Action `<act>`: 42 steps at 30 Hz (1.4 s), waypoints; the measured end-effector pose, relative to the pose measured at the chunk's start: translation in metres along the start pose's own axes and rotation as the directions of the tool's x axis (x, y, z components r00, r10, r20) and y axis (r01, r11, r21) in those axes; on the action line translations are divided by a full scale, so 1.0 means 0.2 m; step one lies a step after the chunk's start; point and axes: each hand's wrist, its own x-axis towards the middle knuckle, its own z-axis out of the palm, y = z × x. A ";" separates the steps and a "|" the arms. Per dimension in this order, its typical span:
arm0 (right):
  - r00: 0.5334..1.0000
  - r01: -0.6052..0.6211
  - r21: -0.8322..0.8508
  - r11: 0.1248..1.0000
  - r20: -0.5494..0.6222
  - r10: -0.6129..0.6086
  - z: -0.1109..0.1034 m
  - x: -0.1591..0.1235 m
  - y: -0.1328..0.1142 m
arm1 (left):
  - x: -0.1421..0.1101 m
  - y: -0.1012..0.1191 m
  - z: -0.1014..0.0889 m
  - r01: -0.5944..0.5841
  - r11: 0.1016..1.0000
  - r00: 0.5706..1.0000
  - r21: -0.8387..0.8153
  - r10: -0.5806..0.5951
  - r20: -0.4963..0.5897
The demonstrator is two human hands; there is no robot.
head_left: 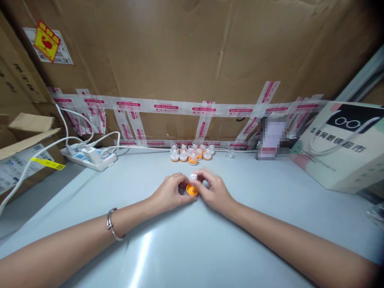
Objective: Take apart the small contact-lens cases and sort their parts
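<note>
Near the middle of the table, my left hand [171, 191] is closed around the edge of a small round orange cap-like piece [192, 190]. My right hand [214, 191] pinches a small white piece [193, 176] just above and behind the orange one. Its fingertips are slightly blurred, and I cannot tell whether the two pieces touch. Beyond my hands stands a cluster of small clear-topped pieces [192, 159] with white and orange bases. A single clear cap [230, 153] lies apart to the right of this cluster.
A white power strip [96, 160] with plugged-in cables lies at the left, beside an opened carton [27, 168]. A large taped cardboard box [180, 52] walls off the back. At the right stand a paper bag [339, 160] and a pixelated upright object [272, 138].
</note>
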 end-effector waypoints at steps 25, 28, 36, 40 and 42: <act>0.896 -0.382 0.670 0.636 0.102 0.431 0.02 0.07 0.02 | 0.08 0.03 -0.09 -0.276 0.958 0.929 0.077 0.287 -0.235; 0.874 -0.427 0.700 0.572 0.159 0.458 0.01 0.07 0.01 | 0.09 0.02 -0.10 -0.354 0.924 0.898 0.146 0.379 -0.223; 0.818 -0.511 0.709 0.487 0.226 0.529 -0.01 0.07 0.02 | 0.09 -0.01 -0.10 -0.444 0.854 0.843 0.270 0.501 -0.198; 0.817 -0.539 0.665 0.516 0.266 0.511 -0.04 0.07 -0.02 | 0.07 -0.01 -0.10 -0.517 0.782 0.774 0.348 0.601 -0.200; 0.808 -0.563 0.623 0.544 0.274 0.522 -0.06 0.07 -0.03 | 0.06 -0.01 -0.09 -0.540 0.759 0.755 0.363 0.628 -0.190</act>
